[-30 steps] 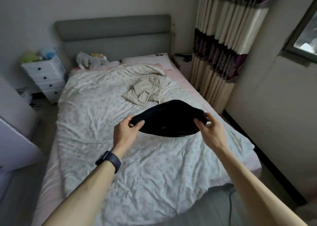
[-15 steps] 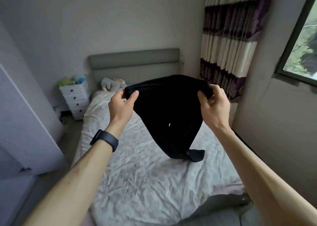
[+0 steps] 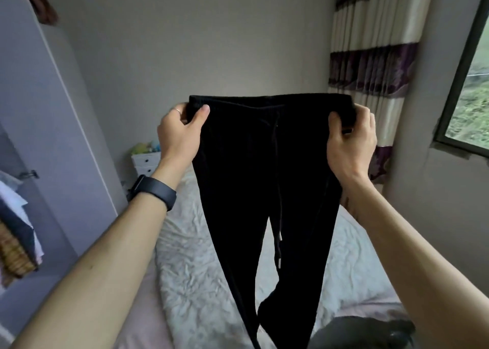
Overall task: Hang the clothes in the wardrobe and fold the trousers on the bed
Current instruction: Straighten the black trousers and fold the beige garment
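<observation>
Both waistband corners pinched by left hand, right hand, trousers hanging over bed

Dim rm, soft daylight from window at rt; shadows soft. Trousers v. dark, little detail. Wide-angle bends walls at edges; bottom corners slightly blurred.

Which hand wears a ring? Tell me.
The left hand: a thin ring on one finger, a dark wristband below. The right hand, gripping the black trousers too, shows neither.

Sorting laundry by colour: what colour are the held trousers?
Black trousers, with a black drawstring; head view.
</observation>
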`<state>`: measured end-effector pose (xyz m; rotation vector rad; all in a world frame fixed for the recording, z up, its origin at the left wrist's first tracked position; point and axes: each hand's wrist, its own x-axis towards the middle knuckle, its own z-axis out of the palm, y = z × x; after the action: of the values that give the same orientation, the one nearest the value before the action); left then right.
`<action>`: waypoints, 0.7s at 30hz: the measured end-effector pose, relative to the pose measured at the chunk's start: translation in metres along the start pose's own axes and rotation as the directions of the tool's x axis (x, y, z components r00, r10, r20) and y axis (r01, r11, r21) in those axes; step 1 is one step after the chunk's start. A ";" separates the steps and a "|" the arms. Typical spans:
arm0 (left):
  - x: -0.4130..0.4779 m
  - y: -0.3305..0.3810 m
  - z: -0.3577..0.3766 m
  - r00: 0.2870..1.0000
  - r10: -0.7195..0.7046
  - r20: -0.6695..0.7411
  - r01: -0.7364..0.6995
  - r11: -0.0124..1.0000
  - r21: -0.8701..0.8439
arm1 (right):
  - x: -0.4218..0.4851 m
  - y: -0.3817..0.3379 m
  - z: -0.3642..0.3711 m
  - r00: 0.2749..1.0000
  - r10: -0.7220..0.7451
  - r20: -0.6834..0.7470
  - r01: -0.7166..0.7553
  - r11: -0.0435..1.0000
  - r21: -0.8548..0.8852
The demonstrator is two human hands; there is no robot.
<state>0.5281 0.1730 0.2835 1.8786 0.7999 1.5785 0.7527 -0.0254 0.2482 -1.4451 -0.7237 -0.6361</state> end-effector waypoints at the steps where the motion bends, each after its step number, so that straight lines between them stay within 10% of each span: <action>1: -0.003 -0.001 -0.005 1.000 0.002 0.002 -0.003 1.000 0.014 | -0.004 0.002 -0.001 1.000 -0.013 0.027 0.014 1.000 -0.024; 11: -0.064 -0.076 -0.044 0.914 -0.195 0.356 0.154 0.978 0.142 | -0.067 0.057 -0.019 0.893 0.139 0.429 -0.026 0.965 -0.260; 17: -0.107 -0.095 -0.063 0.874 0.038 0.485 -0.233 0.907 0.349 | -0.110 0.090 -0.038 0.894 0.137 0.427 0.055 0.912 -0.407; 21: -0.135 -0.096 -0.068 0.885 0.015 0.465 -0.238 0.873 0.425 | -0.132 0.096 -0.048 0.906 0.086 0.414 0.083 0.924 -0.373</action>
<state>0.4342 0.1397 0.1342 2.5723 0.9108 0.9882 0.7441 -0.0752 0.0859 -1.9848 -0.9728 -0.4786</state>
